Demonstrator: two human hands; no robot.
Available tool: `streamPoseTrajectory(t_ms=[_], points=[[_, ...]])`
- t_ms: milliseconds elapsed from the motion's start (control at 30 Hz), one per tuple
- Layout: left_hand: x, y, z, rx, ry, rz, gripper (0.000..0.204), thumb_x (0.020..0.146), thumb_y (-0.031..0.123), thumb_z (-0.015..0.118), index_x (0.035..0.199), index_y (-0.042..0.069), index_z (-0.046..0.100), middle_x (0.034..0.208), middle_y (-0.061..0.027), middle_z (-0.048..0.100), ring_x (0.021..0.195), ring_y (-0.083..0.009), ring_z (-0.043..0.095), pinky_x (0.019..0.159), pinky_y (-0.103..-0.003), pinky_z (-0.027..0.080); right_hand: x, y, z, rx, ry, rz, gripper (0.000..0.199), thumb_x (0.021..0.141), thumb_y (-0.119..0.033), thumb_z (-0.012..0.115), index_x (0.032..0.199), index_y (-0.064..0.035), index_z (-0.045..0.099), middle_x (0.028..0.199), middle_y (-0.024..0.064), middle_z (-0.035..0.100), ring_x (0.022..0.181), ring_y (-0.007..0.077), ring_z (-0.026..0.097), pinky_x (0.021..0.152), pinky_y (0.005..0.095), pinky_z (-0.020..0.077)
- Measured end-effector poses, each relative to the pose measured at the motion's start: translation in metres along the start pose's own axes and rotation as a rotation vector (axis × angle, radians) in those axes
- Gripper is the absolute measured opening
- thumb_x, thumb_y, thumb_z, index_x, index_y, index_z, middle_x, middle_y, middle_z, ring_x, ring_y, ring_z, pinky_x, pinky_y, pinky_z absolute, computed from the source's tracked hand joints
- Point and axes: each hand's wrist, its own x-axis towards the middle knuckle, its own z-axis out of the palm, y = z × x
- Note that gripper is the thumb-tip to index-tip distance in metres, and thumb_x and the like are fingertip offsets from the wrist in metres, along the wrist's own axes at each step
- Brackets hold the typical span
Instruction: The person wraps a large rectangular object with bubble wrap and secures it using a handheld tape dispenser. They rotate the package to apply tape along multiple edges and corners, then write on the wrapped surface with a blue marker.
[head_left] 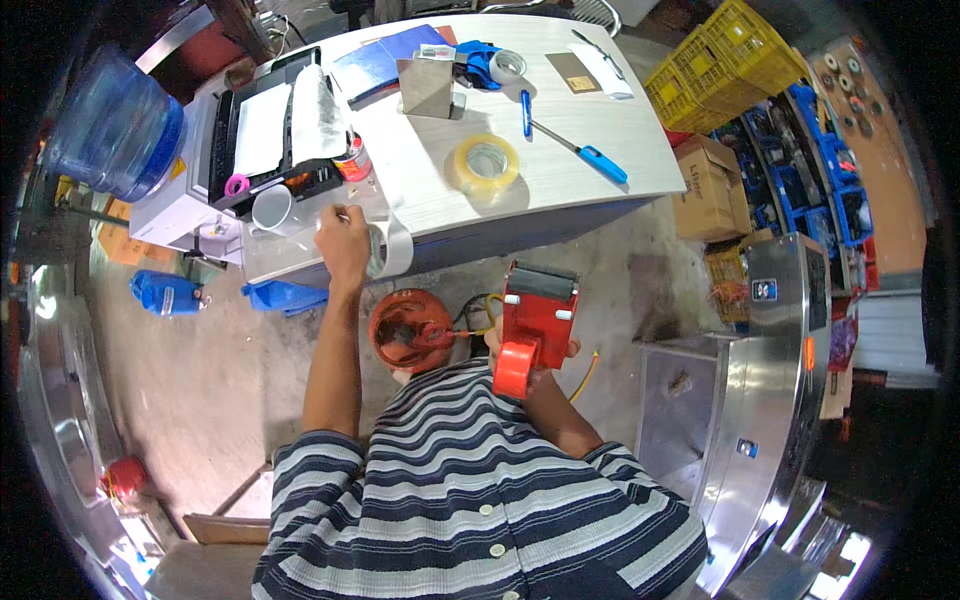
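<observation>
A red tape dispenser with a dark roller at its far end is held up in front of my striped shirt. My right hand is wrapped round it from beneath and mostly hidden by it. Over the desk's near edge, my left hand is closed with its fingers curled; whatever they may hold is too small to make out. Right beside its wrist, a white tape roll shows at the desk edge, partly hidden by the hand. Left of that hand stands a white mug.
On the white desk lie a clear tape roll, a blue-handled tool, a blue pen and a printer. An orange bucket-like container stands below. Yellow crates and a steel cabinet are at right.
</observation>
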Motion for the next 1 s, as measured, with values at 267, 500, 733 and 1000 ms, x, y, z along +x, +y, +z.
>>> streamPoseTrajectory(t_ms=[267,500,733,1000], points=[[0.004,-0.031,0.076,0.115,0.17,-0.342,0.033,0.087,0.025,0.065,0.095,-0.007,0.07,0.091,-0.026,0.073,0.09,-0.0428,0.071,0.085,-0.049,0.052,0.02,-0.077,-0.016,0.165,-0.039,0.149,0.083,0.067,-0.047,0.091,0.112,0.0093,0.05,0.092,0.0135,0.057,0.066,0.0194,0.064,0.057,0.0337,0.055],[0.0,-0.018,0.105,0.109,0.335,-0.471,0.033,0.085,0.026,0.067,0.093,-0.006,0.072,0.095,-0.0266,0.073,0.094,-0.0432,0.07,0.088,-0.048,0.052,0.04,-0.12,-0.007,0.246,-0.011,0.157,0.081,0.07,-0.047,0.089,0.116,0.007,0.05,0.095,0.0143,0.057,0.065,0.0182,0.063,0.056,0.0322,0.0551],[0.005,-0.025,0.122,0.094,0.508,-0.592,0.042,0.086,0.025,0.063,0.111,-0.008,0.068,0.097,-0.0267,0.073,0.099,-0.0432,0.07,0.092,-0.047,0.052,0.04,-0.139,-0.008,0.279,0.026,0.121,0.086,0.071,-0.051,0.087,0.125,0.0042,0.048,0.101,0.0175,0.059,0.071,0.0208,0.065,0.057,0.035,0.057],[-0.002,-0.044,0.126,-0.276,0.392,-0.553,0.033,0.094,0.007,0.057,0.121,-0.011,0.064,0.091,-0.0171,0.073,0.079,-0.0275,0.076,0.066,-0.036,0.06,0.045,-0.141,-0.012,0.292,0.076,0.041,0.094,0.071,-0.055,0.084,0.136,0.0011,0.045,0.109,0.0212,0.061,0.078,0.0238,0.067,0.058,0.0383,0.0592]])
